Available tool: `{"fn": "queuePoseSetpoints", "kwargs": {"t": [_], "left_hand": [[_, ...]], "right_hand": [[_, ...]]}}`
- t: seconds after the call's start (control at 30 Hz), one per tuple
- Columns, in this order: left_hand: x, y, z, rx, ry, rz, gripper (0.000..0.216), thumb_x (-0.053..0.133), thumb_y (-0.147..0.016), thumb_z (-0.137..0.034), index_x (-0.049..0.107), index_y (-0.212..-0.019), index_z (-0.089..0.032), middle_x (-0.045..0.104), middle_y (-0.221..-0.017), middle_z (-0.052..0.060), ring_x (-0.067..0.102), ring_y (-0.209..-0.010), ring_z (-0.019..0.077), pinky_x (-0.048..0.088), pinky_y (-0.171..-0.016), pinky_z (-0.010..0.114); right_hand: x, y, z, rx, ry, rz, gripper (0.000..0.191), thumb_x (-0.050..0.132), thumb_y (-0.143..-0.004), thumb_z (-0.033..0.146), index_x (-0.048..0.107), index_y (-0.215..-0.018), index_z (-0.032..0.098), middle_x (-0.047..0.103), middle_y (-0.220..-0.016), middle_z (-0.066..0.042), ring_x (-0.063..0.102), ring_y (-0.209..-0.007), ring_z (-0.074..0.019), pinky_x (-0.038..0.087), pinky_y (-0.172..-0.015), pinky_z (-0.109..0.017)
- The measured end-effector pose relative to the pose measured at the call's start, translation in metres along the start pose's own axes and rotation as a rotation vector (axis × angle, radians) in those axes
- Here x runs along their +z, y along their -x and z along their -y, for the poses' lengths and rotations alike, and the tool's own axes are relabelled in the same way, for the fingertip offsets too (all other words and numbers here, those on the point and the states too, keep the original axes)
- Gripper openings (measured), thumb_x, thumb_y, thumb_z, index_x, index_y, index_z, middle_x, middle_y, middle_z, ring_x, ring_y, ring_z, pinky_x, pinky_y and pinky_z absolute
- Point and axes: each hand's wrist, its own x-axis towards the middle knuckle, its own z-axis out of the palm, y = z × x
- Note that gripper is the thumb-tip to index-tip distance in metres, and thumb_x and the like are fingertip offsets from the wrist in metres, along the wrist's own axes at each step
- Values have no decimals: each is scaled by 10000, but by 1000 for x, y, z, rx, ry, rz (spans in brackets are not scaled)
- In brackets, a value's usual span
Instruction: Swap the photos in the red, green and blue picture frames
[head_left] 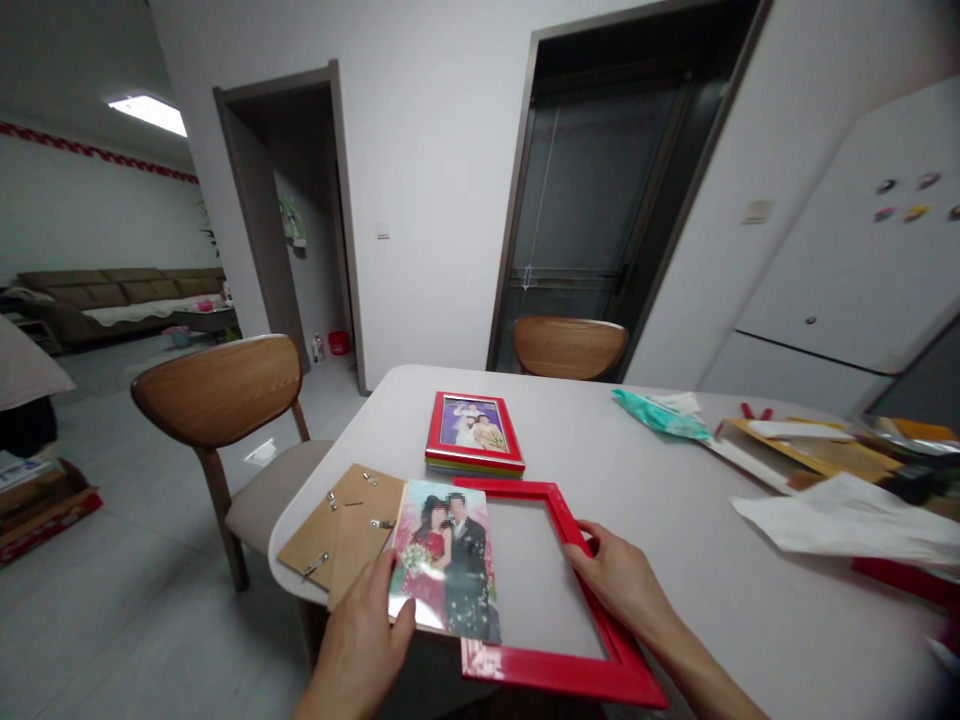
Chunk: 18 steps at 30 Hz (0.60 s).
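Grips a glossy couple portrait print (450, 565) by its lower left edge with the left hand (365, 625), with thumb and forefinger pressed close on it; cannot tell about anything pinched beneath. Clasps the right rail of a hollow red picture frame (555, 676) in the right hand (622, 577), with thumb above and fingers curled around the outer side. Holds the print to the left of the right hand, across the frame's gap, well nearer the left; overlaps the left rail and hides most of it, without showing clearly any contact between the two. Points the pictured heads toward the table's far side, with the print's long axis running near to far, roughly along the left rail. Runs the frame's long axis likewise, with its far end swung slightly left. Shows brown backing boards (352, 530) just left of the print and a red-framed photo (474, 425) just beyond, on the white table (675, 490).
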Motion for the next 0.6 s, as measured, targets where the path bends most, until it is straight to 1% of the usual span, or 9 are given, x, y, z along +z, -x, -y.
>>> {"fn": "queuePoseSetpoints", "kwargs": {"t": [0.1, 0.17, 0.27, 0.33, 0.37, 0.47, 0.6], "left_hand": [[0, 2, -6, 53, -188, 35, 373, 419, -717, -207, 499, -1072, -127, 577, -1006, 124, 517, -973, 241, 412, -828, 373], [5, 4, -10, 132, -234, 41, 425, 435, -705, -211, 467, -1120, -122, 542, -1078, 137, 481, -1024, 250, 393, -863, 394], [16, 7, -16, 296, -239, 112, 567, 476, -658, -202, 379, -1208, -107, 386, -1268, 154, 343, -1164, 273, 319, -947, 430], [24, 7, -21, 361, -247, 168, 620, 476, -618, -148, 358, -1225, -109, 301, -1324, 150, 259, -1212, 285, 277, -969, 465], [27, 6, -22, 380, -255, 186, 636, 466, -600, -118, 357, -1226, -112, 287, -1331, 148, 243, -1218, 288, 268, -971, 479], [33, 4, -23, 429, -275, 205, 619, 429, -596, -67, 382, -1211, -120, 342, -1303, 145, 303, -1193, 275, 305, -954, 479], [38, 2, -17, 500, -296, 127, 547, 401, -638, -46, 422, -1180, -119, 430, -1244, 142, 390, -1141, 257, 377, -915, 445]], "right_hand": [[1, 0, 1, -2, 82, -9, 406, 366, -725, 297, 544, -1028, 94, 626, -915, -123, 579, -806, -217, 398, -729, -290], [3, 1, 2, -5, 130, -15, 396, 362, -728, 294, 550, -1014, 96, 616, -938, -132, 572, -835, -228, 394, -741, -302], [4, 1, 2, -2, 182, -20, 395, 362, -730, 297, 546, -1020, 102, 604, -960, -140, 567, -851, -237, 395, -724, -311], [6, 1, 3, 3, 203, -21, 405, 364, -731, 300, 533, -1043, 104, 598, -966, -143, 566, -854, -239, 396, -707, -311], [6, 0, 3, 2, 208, -24, 411, 364, -732, 301, 524, -1057, 106, 596, -970, -143, 565, -855, -238, 395, -702, -310], [8, 0, 3, 2, 209, -40, 423, 366, -737, 298, 494, -1096, 117, 588, -988, -136, 565, -853, -230, 391, -701, -305], [10, 1, 3, 4, 195, -38, 419, 372, -744, 299, 475, -1115, 134, 584, -989, -125, 564, -844, -221, 387, -702, -301]]}}
